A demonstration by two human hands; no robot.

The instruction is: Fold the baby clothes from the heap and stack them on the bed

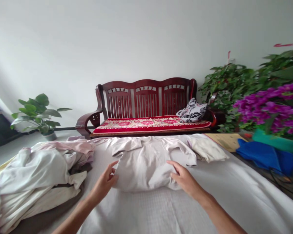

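Note:
A short-sleeved, pale greyish-white shirt (pixel 146 165) lies in front of me. Its neckline and both sleeves point away from me, and its lower part is bunched into a rounded fold on the near side. At the shirt's left edge, my left hand (pixel 106 180) has its fingers curled on the cloth, with thumb and forefinger a little apart. My right hand (pixel 184 179) grips the fabric near the right side, its forefinger and thumb resting over the cloth. The remaining fingers of both hands are partly hidden.
A pale sheet (pixel 141 214) covers the surface beneath. Heaped clothes (pixel 39 172) lie left; a cream folded garment (pixel 208 149) sits right. Beyond are a blue cloth (pixel 266 156), purple flowers (pixel 273 107), a wooden bench (pixel 146 100) with a patterned cushion (pixel 192 111), and a potted plant (pixel 40 112).

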